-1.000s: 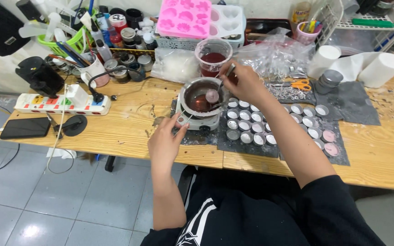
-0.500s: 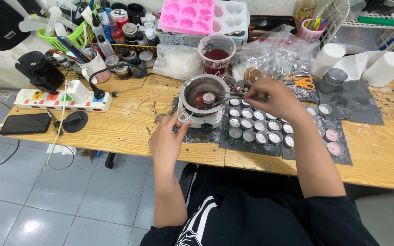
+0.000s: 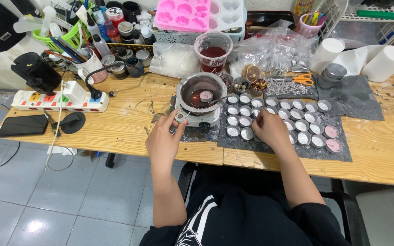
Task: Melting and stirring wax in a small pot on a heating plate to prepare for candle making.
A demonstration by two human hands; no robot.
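A small metal pot (image 3: pixel 202 86) of dark red liquid stands on a white electric stove (image 3: pixel 197 119). A little cup floats in the liquid and a spoon (image 3: pixel 220 98) leans on the rim. My left hand (image 3: pixel 163 142) grips the pot's thin handle (image 3: pixel 182 117) at the stove's front left. My right hand (image 3: pixel 270 130) rests over rows of small round metal cups (image 3: pixel 297 125) on a grey mat (image 3: pixel 340 152), with its fingertips pinched on one cup in the left rows. Two cups at the right end hold pink filling.
A measuring cup of red liquid (image 3: pixel 213 50) and pink moulds (image 3: pixel 183 13) stand behind the pot. Plastic bags, orange scissors (image 3: pixel 303 79) and white paper rolls (image 3: pixel 386 61) lie at the back right. At the left are a power strip (image 3: pixel 60 101), a phone (image 3: pixel 23 125) and crowded bottles.
My right hand left the spoon in the pot and came down to the cups on the mat. My left hand stayed at the pot handle.
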